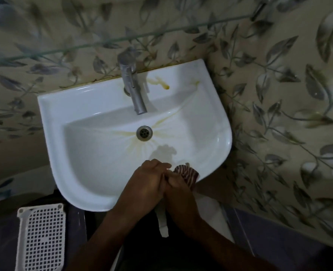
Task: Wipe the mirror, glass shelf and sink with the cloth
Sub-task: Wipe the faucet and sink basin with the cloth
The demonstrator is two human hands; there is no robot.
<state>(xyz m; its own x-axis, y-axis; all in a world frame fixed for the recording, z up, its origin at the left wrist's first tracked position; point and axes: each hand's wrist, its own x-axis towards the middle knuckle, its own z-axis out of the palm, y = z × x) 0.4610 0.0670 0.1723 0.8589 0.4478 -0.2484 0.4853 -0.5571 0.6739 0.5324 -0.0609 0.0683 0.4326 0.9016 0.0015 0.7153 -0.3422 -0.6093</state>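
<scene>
A white sink (95, 153) hangs on the leaf-patterned wall, with yellowish stains around its drain (144, 133) and near the metal tap (132, 85). Both of my hands meet over the sink's front rim. My right hand (179, 192) is closed on a red-and-white striped cloth (187, 173), which bunches out beyond the fingers over the rim; a pale strip of it hangs down below the hands. My left hand (148, 182) wraps over the right hand's fingers and the cloth. The glass shelf's edge (122, 39) runs across the wall above the tap. The mirror is out of view.
A white plastic grid panel (42, 237) lies at the lower left beside a dark surface. Tiled walls close in on the right of the sink. A white ledge (210, 210) shows under my right forearm.
</scene>
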